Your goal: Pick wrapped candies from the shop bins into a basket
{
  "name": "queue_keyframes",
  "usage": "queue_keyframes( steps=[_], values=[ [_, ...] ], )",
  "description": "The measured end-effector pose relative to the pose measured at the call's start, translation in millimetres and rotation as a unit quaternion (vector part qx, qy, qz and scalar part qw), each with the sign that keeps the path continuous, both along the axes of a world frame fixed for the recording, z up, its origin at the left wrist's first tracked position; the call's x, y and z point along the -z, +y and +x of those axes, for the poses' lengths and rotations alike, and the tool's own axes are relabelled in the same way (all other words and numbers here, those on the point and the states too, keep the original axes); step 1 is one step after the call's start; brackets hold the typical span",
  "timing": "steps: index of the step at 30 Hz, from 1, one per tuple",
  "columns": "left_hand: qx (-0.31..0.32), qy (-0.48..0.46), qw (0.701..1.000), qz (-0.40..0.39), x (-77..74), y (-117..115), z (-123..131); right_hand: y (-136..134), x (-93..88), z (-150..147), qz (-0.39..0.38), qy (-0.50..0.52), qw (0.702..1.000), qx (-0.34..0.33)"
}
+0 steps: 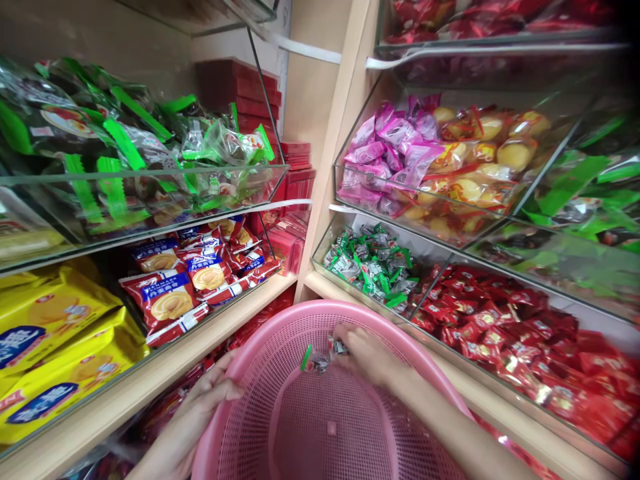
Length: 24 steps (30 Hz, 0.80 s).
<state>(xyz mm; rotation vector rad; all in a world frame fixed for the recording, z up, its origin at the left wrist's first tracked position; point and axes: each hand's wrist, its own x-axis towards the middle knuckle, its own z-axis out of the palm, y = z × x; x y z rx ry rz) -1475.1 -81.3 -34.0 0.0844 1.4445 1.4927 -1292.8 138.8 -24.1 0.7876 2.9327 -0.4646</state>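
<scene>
A pink plastic basket (235,437) with mesh walls is in front of me at the bottom of the view. My left hand (213,390) grips its left rim, with the thumb over the edge. Reaching over the basket's right side, my right hand (363,353) is inside near the far wall, fingers curled down. At its fingertips is a small wrapped candy (338,346), partly hidden by the fingers. Just left of it is another wrapped candy (316,361) with a green end; whether it touches the hand or the basket I cannot tell.
Behind the basket, a glass bin holds green-and-silver candies (373,263), with red-wrapped candies (500,327) to its right. Purple packets (395,143) lie above. On the left are cookie packs (167,293), yellow packs (60,360) and green-ended packets (125,147). A wooden post (327,147) divides the shelves.
</scene>
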Motion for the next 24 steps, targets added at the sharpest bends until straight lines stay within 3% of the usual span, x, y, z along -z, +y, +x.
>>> queue_keyframes(
  steps=[4,10,15,19,24],
  values=[
    [0.001,0.0,1.0,0.003,-1.1,0.3,1.5,-11.3,-0.2,3.4,0.055,-0.093,0.994,0.021],
    [-0.002,0.044,0.998,-0.039,-4.3,0.2,5.1,-25.3,1.0,-1.4,0.12,-0.108,0.987,0.022],
    [-0.022,0.166,0.986,-0.002,-8.7,-2.4,5.1,-26.1,8.8,-4.3,0.143,-0.089,0.986,0.009],
    [0.01,0.23,0.973,0.026,-5.9,-9.1,-2.5,-21.6,10.5,-5.3,0.135,-0.081,0.987,-0.021],
    [0.02,0.362,0.932,0.009,-14.7,-13.4,-2.1,-22.8,9.1,-7.0,0.144,-0.076,0.986,-0.028]
  ],
)
